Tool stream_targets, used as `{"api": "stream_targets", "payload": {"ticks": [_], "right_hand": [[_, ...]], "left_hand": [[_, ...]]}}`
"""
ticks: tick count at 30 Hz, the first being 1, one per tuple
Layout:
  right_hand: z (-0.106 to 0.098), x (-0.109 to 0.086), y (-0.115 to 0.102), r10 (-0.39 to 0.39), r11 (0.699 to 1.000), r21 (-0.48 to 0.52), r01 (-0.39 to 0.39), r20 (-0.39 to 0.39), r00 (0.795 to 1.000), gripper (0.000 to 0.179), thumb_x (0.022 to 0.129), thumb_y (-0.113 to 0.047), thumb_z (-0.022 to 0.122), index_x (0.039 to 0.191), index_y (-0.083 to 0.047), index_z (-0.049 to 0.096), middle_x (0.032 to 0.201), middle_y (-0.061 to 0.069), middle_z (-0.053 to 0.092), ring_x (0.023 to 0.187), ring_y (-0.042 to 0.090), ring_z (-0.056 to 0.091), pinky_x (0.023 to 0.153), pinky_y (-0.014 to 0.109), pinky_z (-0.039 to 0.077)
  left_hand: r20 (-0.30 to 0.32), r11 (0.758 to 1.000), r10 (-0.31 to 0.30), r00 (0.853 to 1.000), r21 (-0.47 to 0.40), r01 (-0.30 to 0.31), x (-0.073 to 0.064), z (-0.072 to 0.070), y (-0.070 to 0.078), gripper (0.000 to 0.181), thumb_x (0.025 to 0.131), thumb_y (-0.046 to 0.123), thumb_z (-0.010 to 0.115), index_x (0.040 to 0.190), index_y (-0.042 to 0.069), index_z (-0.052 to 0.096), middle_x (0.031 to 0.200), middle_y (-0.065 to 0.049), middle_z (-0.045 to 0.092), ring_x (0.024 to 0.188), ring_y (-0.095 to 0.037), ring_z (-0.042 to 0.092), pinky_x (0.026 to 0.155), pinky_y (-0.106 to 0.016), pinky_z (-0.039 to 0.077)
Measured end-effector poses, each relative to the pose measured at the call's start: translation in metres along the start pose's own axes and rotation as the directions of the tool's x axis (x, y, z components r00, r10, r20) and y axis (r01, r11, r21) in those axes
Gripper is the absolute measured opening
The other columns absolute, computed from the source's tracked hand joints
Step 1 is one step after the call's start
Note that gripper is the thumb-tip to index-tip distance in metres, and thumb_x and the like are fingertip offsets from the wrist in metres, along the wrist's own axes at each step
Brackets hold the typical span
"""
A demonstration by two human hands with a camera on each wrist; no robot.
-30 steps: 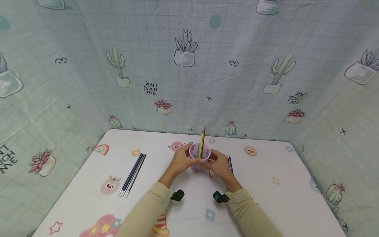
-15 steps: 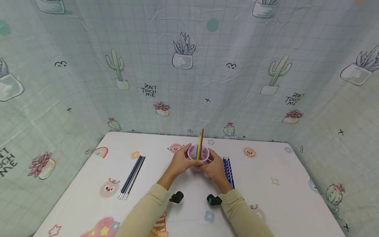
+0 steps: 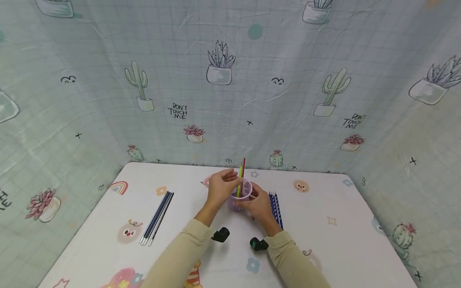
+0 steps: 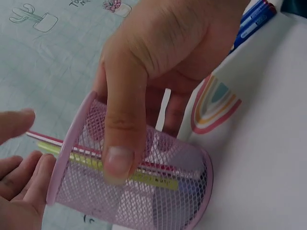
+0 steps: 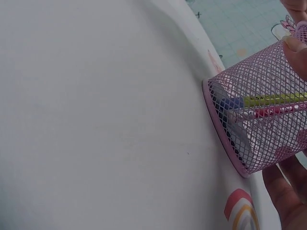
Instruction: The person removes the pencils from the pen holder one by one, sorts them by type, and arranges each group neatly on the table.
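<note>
A pink mesh pen holder point(image 3: 235, 205) stands tilted on the table, its mouth toward the back. My right hand point(image 3: 260, 204) grips its side, with the thumb across the mesh in the left wrist view. Inside lean a yellow pencil point(image 3: 239, 182) and a red pencil point(image 3: 243, 164), their upper ends above the rim. My left hand point(image 3: 219, 191) is at the mouth of the holder. In the left wrist view its thumb and fingers point(image 4: 41, 182) stand apart around the pencil tops, with no visible pinch.
Several dark and white pencils point(image 3: 157, 218) lie side by side at the left. Several blue patterned pencils point(image 3: 276, 210) lie just right of my right hand. A printed white cloth covers the table point(image 3: 324, 240); a cactus-print curtain point(image 3: 252, 80) hangs around it.
My left hand has let go of the pen holder's side and risen to the pencils at its mouth. My right hand has moved slightly left with the holder, showing more blue pencils.
</note>
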State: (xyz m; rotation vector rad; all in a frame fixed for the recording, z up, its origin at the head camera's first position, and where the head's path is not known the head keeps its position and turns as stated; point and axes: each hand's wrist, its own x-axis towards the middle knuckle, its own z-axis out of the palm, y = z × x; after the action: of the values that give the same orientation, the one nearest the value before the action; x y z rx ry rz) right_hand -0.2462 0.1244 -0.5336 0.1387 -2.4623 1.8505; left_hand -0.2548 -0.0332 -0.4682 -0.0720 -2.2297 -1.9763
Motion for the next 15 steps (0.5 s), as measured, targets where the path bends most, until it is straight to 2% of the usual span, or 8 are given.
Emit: {"api": "stream_targets", "payload": {"ticks": [4,10,15], "right_hand": [[0.001,-0.001,0.000,0.002,1.000,-0.013,-0.002,-0.001,1.000,0.085,0.074,-0.018,0.096,0.149,-0.011,0.056,0.143,0.018,0.065,0.129,0.039,0.065,0.107,0.051,0.056],[0.000,0.001,0.001,-0.015,1.000,0.010,0.015,-0.003,1.000,0.084,0.073,-0.015,0.096,0.147,-0.009,0.058,0.142,0.018,0.066,0.130,0.039,0.065,0.106,0.050,0.057],[-0.001,0.001,0.000,-0.016,0.999,0.029,0.016,-0.004,1.000,0.082,0.073,-0.010,0.094,0.147,-0.007,0.058,0.141,0.021,0.066,0.129,0.040,0.066,0.104,0.049,0.058]], "left_hand": [[0.001,0.997,-0.046,0.999,0.055,0.046,0.002,0.007,0.003,0.044,0.089,0.011,0.082,0.130,-0.001,0.070,0.120,-0.016,0.078,0.113,-0.029,0.075,0.097,-0.037,0.062],[-0.024,0.985,-0.027,0.999,0.172,0.030,0.004,0.020,0.008,0.038,0.089,0.011,0.081,0.124,-0.002,0.074,0.114,-0.016,0.079,0.108,-0.028,0.077,0.093,-0.038,0.063],[-0.070,0.951,-0.004,0.998,0.307,0.026,0.004,0.034,0.013,0.033,0.087,0.012,0.082,0.117,0.000,0.078,0.105,-0.013,0.081,0.100,-0.026,0.079,0.089,-0.040,0.064]]}}
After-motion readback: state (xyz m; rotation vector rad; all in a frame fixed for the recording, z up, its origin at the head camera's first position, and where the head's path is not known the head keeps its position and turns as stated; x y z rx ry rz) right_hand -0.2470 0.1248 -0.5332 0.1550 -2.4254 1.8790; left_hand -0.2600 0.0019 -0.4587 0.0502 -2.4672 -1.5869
